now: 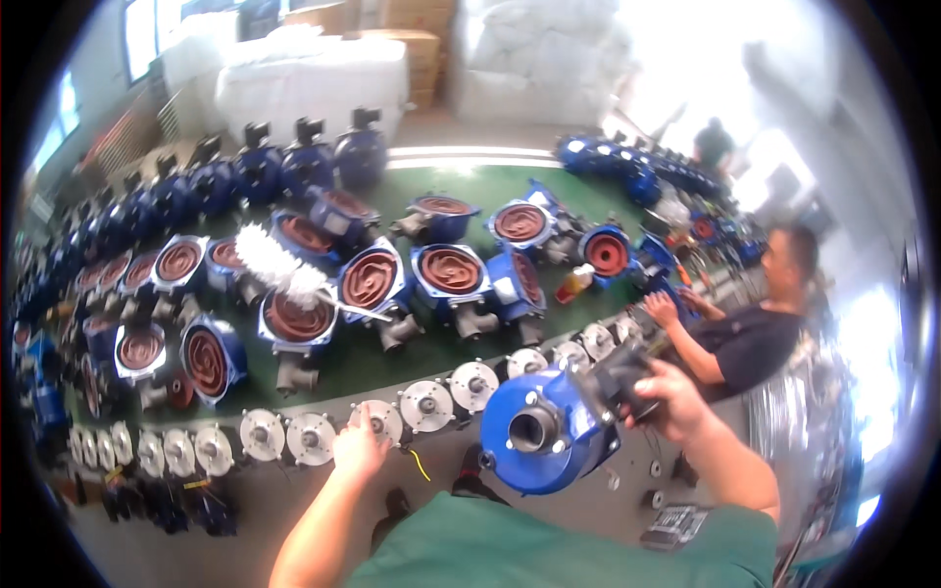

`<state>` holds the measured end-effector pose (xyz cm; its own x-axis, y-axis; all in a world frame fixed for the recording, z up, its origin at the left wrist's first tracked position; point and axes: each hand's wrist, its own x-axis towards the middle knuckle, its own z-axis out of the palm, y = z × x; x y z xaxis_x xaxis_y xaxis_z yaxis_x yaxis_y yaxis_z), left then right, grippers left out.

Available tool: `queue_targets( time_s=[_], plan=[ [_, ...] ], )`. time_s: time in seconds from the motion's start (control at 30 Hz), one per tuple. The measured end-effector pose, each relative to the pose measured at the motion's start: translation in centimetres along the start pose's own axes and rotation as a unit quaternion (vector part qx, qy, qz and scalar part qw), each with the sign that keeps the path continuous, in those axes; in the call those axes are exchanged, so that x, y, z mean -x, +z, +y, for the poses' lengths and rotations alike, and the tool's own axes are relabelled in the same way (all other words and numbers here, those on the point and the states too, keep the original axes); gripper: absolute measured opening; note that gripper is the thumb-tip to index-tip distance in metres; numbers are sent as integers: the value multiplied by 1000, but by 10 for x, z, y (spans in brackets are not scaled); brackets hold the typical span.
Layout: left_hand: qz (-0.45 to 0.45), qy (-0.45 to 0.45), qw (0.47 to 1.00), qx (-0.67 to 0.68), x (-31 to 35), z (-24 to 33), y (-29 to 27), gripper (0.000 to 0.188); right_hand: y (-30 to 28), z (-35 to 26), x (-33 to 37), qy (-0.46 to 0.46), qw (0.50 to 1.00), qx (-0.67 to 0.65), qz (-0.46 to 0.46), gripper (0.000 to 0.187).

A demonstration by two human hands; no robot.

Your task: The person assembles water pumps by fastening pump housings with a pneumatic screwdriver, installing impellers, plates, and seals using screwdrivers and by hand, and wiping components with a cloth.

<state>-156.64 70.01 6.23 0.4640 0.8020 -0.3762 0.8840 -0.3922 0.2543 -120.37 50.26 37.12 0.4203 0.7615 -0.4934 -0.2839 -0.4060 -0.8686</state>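
My right hand (676, 400) grips the black top part (624, 380) of a blue pump (549, 470), which hangs tilted over the floor in front of me, its round grey port facing up. My left hand (359, 449) is at the table's near edge, index finger stretched out and touching a silver round flange (380, 427). Its thumb stands apart, and I see nothing held in it. More silver flanges, such as one flange (426, 405), line the edge. Beyond them lie several blue pump housings with reddish-brown spiral insides, among them one housing (451, 269).
A white fluffy duster (279, 263) lies across the housings on the green table (343, 377). A small bottle (574, 284) stands farther right. Rows of blue pumps (257, 171) line the far side. At right, a co-worker (750, 338) in dark clothing works at the table.
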Motion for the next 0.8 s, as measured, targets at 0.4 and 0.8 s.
queue_targets(
  time_s=[0.4, 0.8],
  plan=[
    [192, 36, 977, 89, 40, 44, 48, 85, -138, 534, 168, 48, 728, -451, 514, 10],
    [285, -6, 923, 257, 9, 95, 183, 48, -163, 807, 377, 376, 647, -136, 650, 43]
  ],
)
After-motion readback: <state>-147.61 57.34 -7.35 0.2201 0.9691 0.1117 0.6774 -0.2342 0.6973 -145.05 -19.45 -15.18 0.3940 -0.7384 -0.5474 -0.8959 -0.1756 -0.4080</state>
